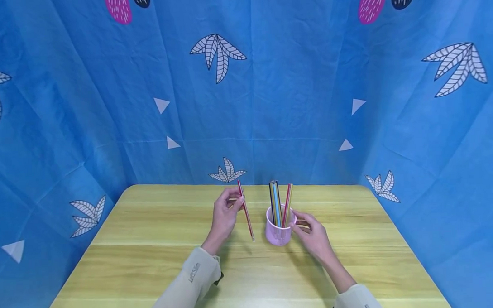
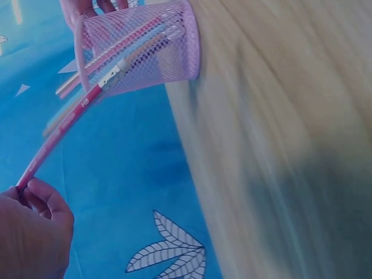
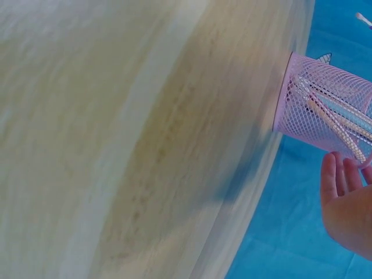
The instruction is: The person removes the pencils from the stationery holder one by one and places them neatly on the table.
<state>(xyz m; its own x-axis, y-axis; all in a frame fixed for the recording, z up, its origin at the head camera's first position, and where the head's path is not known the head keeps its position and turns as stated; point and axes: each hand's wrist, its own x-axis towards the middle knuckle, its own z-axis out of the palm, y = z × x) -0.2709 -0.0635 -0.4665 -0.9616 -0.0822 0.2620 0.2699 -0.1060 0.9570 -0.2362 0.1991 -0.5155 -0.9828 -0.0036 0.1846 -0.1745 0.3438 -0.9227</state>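
Observation:
My left hand (image 1: pixel 226 213) pinches a red pencil (image 1: pixel 246 213) near its upper end, between thumb and fingers. The pencil hangs tilted above the table, its white eraser end (image 2: pixel 111 77) down, left of a pink mesh pencil cup (image 1: pixel 278 236). Upright on the table, the cup contains several pencils (image 1: pixel 277 206), among them blue, red, yellow and dark ones. At the cup's right side, my right hand (image 1: pixel 312 235) holds it near the rim, thumb in front and fingers behind. The right wrist view shows this hand (image 3: pixel 349 209) beside the mesh wall, with some fingertips cut off by the frame.
A light wooden table (image 1: pixel 152 261) lies under both hands. Behind it and along both sides hangs a blue cloth (image 1: pixel 293 89) printed with white leaves and triangles. The cup stands toward the table's far edge.

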